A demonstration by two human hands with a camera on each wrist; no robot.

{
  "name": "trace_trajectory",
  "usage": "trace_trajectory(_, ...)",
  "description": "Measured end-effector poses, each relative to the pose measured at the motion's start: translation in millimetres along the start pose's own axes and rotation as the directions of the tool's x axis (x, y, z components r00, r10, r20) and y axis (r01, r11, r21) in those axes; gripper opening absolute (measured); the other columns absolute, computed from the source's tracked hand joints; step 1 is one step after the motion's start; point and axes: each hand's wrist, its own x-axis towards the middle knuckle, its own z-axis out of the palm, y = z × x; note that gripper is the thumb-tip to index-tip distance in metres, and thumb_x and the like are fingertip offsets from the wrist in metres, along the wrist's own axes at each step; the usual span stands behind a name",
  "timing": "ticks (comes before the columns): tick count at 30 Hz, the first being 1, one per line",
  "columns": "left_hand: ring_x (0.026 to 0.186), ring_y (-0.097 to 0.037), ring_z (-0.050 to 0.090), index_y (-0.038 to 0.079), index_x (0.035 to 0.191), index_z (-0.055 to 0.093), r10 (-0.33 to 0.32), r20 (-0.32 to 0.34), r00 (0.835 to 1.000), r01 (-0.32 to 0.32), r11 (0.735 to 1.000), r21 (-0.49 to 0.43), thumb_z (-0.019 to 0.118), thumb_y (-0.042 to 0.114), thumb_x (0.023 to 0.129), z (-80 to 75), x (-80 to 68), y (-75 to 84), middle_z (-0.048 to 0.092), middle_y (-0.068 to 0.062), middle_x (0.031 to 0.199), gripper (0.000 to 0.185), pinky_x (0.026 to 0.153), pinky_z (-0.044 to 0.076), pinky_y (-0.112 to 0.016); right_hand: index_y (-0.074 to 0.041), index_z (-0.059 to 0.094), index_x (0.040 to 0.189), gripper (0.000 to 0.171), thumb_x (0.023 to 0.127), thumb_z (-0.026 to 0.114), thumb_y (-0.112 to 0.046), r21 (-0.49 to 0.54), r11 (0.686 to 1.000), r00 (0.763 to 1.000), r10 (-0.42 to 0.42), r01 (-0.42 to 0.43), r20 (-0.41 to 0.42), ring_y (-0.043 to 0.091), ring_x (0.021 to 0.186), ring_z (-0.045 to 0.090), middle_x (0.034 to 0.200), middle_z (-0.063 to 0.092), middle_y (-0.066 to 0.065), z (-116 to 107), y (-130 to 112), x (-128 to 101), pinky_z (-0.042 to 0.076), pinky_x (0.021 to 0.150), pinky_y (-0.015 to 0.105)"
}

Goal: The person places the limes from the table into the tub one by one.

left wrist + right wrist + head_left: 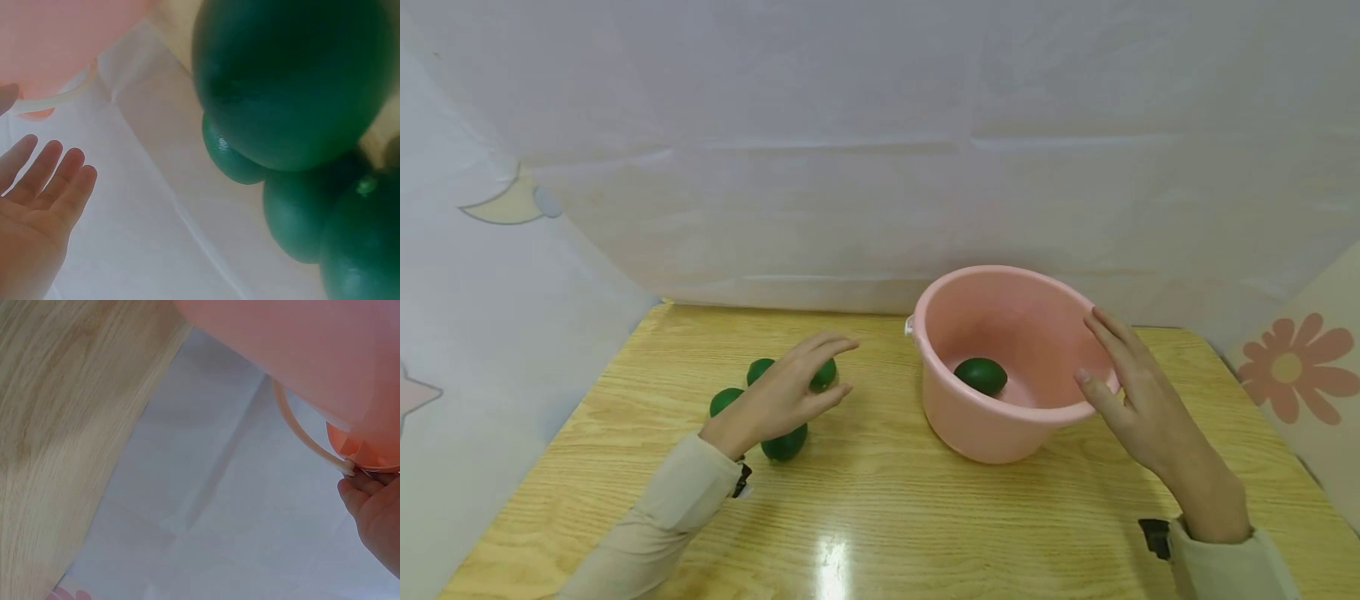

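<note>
The person's left hand [790, 392] hovers over a cluster of four smooth, dark green, rounded fruits [784, 443] lying on the glossy light wooden table [880, 517]. Its fingers are stretched forward and loosely spread, thumb below, relaxed and grasping nothing; the fingertips lie over the farthest fruit of the group [824, 375]. The beige sleeve [677, 500] reaches back toward 7 o'clock. In the left wrist view the fruits [294, 87] fill the right side, skin matte and faintly dimpled.

The right hand [1138, 400] stands on edge at the 3 o'clock side of the round pink plastic bucket [970, 425], fingers straight and together, thumb resting at the rim. It touches the rim without gripping it. In the right wrist view the thumb [359, 494] lies just beside the end of the bucket's thin pale handle [306, 437].

Inside the bucket, on its smooth floor toward 9 o'clock, lies a fifth dark green fruit [981, 376]. The bucket stands at 3 o'clock of the cluster, near it but apart. White creased fabric [880, 142] walls the table.
</note>
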Motion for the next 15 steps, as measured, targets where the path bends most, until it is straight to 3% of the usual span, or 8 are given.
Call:
trace_trajectory(2, 0.122, -0.024, 0.058, 0.009, 0.145, 0.048, -0.021, 0.008, 1.0, 0.021, 1.0, 0.0, 0.066, 0.022, 0.097, 0.6, -1.8, -1.4, 0.049, -0.009, 0.146, 0.053, 0.076, 0.059, -0.028, -0.011, 0.027, 0.157, 0.065, 0.099, 0.053, -0.018, -0.004, 1.0, 1.0, -0.002, 0.002, -0.001, 0.04, 0.152, 0.014, 0.165, 0.019, 0.012, 0, 0, 0, 0.014, 0.113, 0.074)
trace_trajectory(9, 0.132, -0.028, 0.052, 0.01, 0.146, 0.047, -0.034, 0.016, 0.999, 0.033, 0.998, 0.054, 0.065, 0.026, 0.097, 2.3, -8.0, -7.7, 0.049, -0.009, 0.147, 0.054, 0.099, 0.053, -0.045, -0.011, 0.028, 0.157, 0.064, 0.099, 0.053, -0.018, -0.02, 1.0, 1.0, -0.005, 0.005, -0.005, 0.041, 0.151, 0.015, 0.165, 0.019, 0.013, 0, 0, 0, 0.015, 0.112, 0.074)
trace_trajectory(15, 0.133, -0.03, 0.052, 0.009, 0.144, 0.049, -0.028, 0.009, 1.0, 0.027, 0.997, 0.071, 0.066, 0.024, 0.097, 1.3, -13.1, -11.4, 0.051, -0.009, 0.145, 0.053, 0.103, 0.05, -0.048, -0.011, 0.027, 0.157, 0.064, 0.099, 0.053, -0.019, -0.032, 0.999, 1.0, -0.009, 0.009, -0.002, 0.041, 0.151, 0.016, 0.165, 0.019, 0.012, 0, 0, 0, 0.016, 0.112, 0.074)
